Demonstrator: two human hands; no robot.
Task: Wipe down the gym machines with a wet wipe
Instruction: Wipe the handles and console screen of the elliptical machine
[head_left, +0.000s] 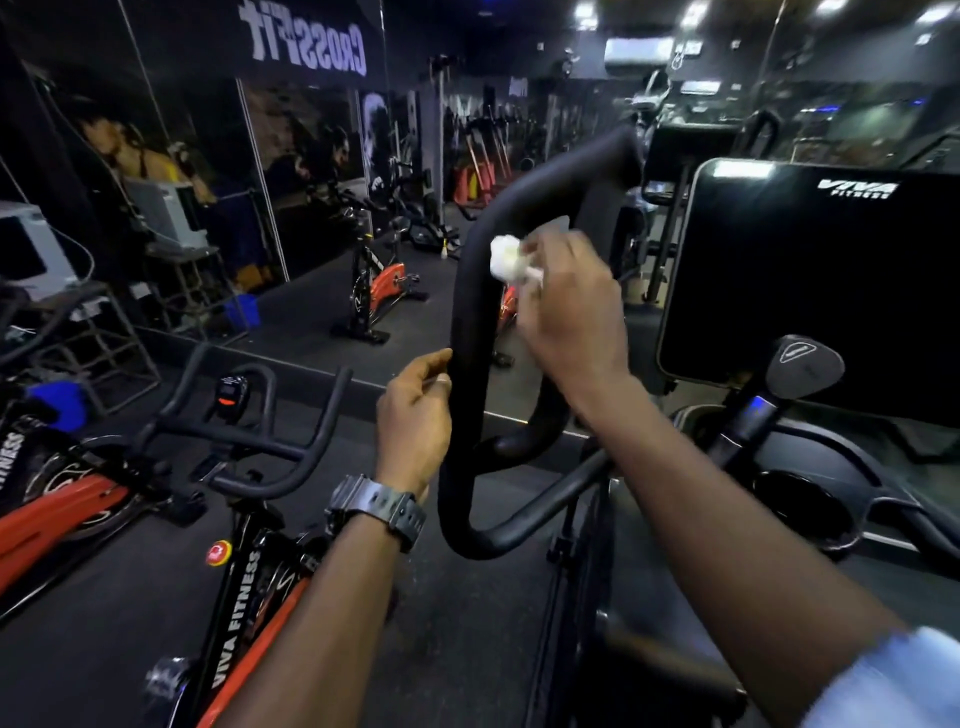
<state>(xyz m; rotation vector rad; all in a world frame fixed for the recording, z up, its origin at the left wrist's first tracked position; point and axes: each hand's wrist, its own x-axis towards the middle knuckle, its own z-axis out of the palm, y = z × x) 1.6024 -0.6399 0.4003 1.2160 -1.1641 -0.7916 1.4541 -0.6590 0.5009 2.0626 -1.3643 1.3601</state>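
Note:
A black looped handlebar (470, 322) of a gym machine rises in the middle of the view. My right hand (569, 312) holds a crumpled white wet wipe (506, 260) against the upper inner side of the loop, and the hand is blurred. My left hand (415, 415), with a grey watch on the wrist, touches the handlebar's left side lower down with fingers loosely curled. The machine's black console screen (810, 280) marked VIVA FITNESS stands to the right.
A red and black spin bike (244, 571) with curved handlebars stands at lower left. A mirror wall (208, 182) ahead reflects another bike (379, 291) and equipment. Cup holders (800, 499) sit below the console at right. The floor is dark rubber matting.

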